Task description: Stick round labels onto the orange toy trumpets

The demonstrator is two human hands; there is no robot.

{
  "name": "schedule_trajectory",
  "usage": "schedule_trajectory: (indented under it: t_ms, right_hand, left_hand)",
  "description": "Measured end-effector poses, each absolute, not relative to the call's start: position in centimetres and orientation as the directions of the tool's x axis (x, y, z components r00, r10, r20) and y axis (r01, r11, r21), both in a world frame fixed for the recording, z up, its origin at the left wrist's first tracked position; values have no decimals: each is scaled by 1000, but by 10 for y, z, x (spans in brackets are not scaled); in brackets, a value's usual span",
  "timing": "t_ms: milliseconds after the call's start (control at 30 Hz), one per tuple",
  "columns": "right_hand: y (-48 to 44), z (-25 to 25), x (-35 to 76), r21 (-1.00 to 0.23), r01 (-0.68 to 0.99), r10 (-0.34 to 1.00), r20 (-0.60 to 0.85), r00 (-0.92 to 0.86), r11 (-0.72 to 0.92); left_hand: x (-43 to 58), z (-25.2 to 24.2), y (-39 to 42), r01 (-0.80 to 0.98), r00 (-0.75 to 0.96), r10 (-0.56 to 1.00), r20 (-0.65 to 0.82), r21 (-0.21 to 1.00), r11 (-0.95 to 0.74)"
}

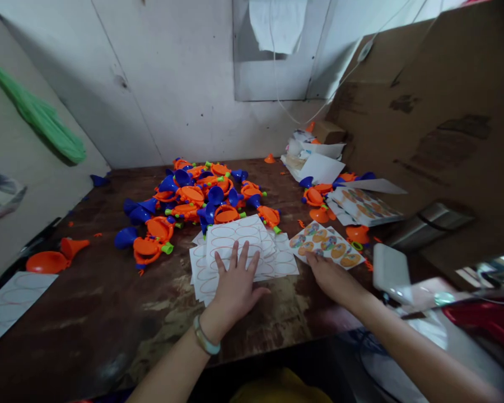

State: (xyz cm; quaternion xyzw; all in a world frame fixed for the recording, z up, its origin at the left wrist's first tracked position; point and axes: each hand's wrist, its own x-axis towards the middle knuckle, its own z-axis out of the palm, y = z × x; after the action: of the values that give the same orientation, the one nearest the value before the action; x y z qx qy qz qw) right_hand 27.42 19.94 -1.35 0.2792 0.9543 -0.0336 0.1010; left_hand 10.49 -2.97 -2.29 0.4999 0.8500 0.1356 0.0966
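Note:
My left hand (pixel 234 288) lies open, fingers spread, on a loose pile of white backing sheets (pixel 235 232) printed with oval outlines. At the near left edge of a sticker sheet (pixel 325 244) with orange oval pictures, my right hand (pixel 330 280) has its fingers closed together on the paper; the thumb is hidden. Behind the backing sheets is a heap of orange and blue plastic toys (pixel 191 195) with horn-shaped blue parts and lime-green ends. A stack of more sticker sheets (pixel 359 204) lies beyond my right hand.
White papers (pixel 319 165) and a small cardboard box (pixel 328 133) sit at the back right. A metal flask (pixel 428 224) and a white device (pixel 390 270) stand right, beside a tall cardboard panel (pixel 445 123). An orange part (pixel 48 261) and another outlined sheet (pixel 14 302) lie left.

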Motion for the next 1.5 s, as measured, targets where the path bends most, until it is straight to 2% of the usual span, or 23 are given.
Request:
schedule_trajectory:
  t_ms: [100,167,300,433,500,567,633,700,767,833,867,967,1000,1033,1067,1133,1167,1367,1500]
  right_hand:
    - [206,-10,275,-60,572,555,-182,-812,818]
    - [213,-6,274,-93,599,584,-147,-798,795]
    - [221,8,272,-182,620,616,-84,-783,764]
    - [197,29,268,-290,549,584,45,-810,784]
    - [169,37,261,-327,403,468,150,-871,855]
    - [135,43,251,-329,59,154,271,-950,942]
    - [102,49,237,-269,-256,-151,358,-922,928]
    - [78,58,221,-202,-389,-291,389,-874,899]
    - [67,69,205,-204,-437,-336,392,-857,876]
    - [68,79,191,-318,-449,-302,417,-857,835]
    - [72,81,185,-400,-421,-223,455,-862,814]
    - [83,67,168,-669,-228,228,521,-822,707]
    - [85,56,163,-766,-172,371,478,-796,619]
    - [86,43,158,-854,-138,458,398,-795,502]
    - [84,30,154,-921,-121,486,303,-820,370]
    - [77,8,149,-980,-99,434,165,-886,171]
    - [72,1,148,-988,-93,398,137,-907,126]
    - [47,-8,156,-992,-88,302,111,-947,88]
    - [44,-11,162,-993,-58,259,84,-962,105]
  left_hand:
    - [108,-23,-34,668,-511,859,37,645,370]
    - [111,-22,-38,557,-528,847,59,777,294]
    - [118,-24,-46,366,-582,812,40,905,218]
    - [114,-26,-46,46,-667,740,-83,987,153]
    - [108,-22,-48,-115,-680,717,-154,988,104]
    - [100,-13,-55,-236,-679,706,-202,970,51]
    - [92,-3,-68,-336,-674,705,-221,941,-27]
    - [86,5,-85,-420,-667,712,-222,900,-113]
    - [81,9,-101,-469,-672,709,-214,864,-184]
    - [79,6,-112,-435,-740,647,-184,864,-253]
    - [79,3,-117,-388,-794,586,-160,875,-288]
    - [83,-10,-124,-214,-927,365,-84,919,-332]
    - [85,-14,-126,-176,-944,323,-65,928,-329]
    - [88,-16,-128,-151,-951,305,-49,935,-321]
    - [90,-18,-130,-135,-951,307,-35,941,-310]
    - [92,-18,-134,-116,-942,336,-15,952,-285]
    - [93,-17,-137,-110,-939,343,-10,956,-272]
    - [86,-14,-153,-53,-963,270,-4,983,-177]
    - [85,-12,-161,-83,-950,312,-32,985,-150]
